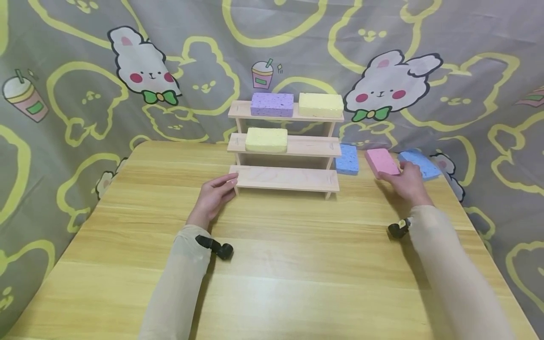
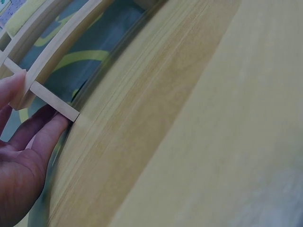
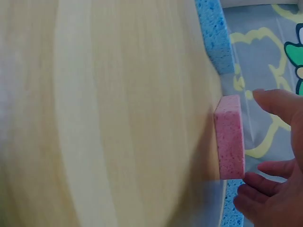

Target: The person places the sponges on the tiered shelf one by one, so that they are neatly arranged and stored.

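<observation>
A three-tier wooden display shelf (image 1: 284,177) stands at the back of the table. My left hand (image 1: 214,196) grips the left end of its lowest tier; in the left wrist view the thumb (image 2: 13,88) is on the plank's end and fingers are at the leg (image 2: 54,101). At the right, my right hand (image 1: 409,185) reaches over a pink sponge (image 1: 382,162). Thumb and fingers stay spread in the right wrist view, fingertips by one corner of the sponge (image 3: 230,137). A blue sponge (image 1: 420,164) lies partly behind this hand.
The top tier bears a purple sponge (image 1: 272,104) and a yellow sponge (image 1: 320,105). Another yellow sponge (image 1: 267,140) sits on the middle tier's left part. One more blue sponge (image 1: 347,159) lies right of the shelf. A patterned curtain (image 1: 204,61) hangs behind the wooden table (image 1: 272,264).
</observation>
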Available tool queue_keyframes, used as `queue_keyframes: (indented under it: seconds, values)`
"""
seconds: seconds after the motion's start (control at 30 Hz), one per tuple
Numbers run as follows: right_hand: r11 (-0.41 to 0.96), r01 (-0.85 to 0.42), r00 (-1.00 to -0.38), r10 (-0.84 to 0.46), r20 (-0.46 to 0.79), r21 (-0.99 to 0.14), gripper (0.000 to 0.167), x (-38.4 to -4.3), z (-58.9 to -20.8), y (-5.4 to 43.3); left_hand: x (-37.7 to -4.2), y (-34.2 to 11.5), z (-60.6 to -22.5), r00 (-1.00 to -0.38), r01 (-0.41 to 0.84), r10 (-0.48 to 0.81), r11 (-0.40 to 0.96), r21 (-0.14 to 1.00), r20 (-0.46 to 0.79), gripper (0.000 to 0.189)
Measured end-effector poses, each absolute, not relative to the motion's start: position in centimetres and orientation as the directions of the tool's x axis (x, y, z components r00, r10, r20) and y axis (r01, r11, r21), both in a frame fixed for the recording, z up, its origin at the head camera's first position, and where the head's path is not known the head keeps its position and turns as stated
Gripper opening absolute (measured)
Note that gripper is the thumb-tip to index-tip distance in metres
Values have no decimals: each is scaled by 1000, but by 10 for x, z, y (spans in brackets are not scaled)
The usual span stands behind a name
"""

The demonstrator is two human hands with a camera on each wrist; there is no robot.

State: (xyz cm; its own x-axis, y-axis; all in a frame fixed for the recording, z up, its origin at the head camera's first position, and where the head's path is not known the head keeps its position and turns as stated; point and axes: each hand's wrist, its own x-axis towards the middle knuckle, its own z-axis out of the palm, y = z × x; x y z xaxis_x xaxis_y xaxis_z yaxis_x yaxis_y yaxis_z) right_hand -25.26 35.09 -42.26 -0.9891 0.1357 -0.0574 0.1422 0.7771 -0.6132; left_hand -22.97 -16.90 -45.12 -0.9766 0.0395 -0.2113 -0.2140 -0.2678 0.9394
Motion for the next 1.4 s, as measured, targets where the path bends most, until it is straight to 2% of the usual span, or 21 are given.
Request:
queue_keyframes:
  seconds: [0.37,0.63,1.1,1.4]
  values:
    - [819,192,-981,161,-105,-540,99,-260,-436,358,-230,-169,-452,-974,-223,37,-272,936,-221,38]
    - [839,179,-984,144,-107,-515,91,-263,-434,355,-231,-169,-452,-971,-238,34,-258,937,-237,39]
    - [818,90,-992,122,19,-568,85,-252,-435,367,-231,-170,-451,-972,-232,38,-261,937,-231,38]
    - [792,77,-994,111,20,-605,83,-242,-430,366,-231,-170,-452,-973,-232,38,-250,940,-229,41]
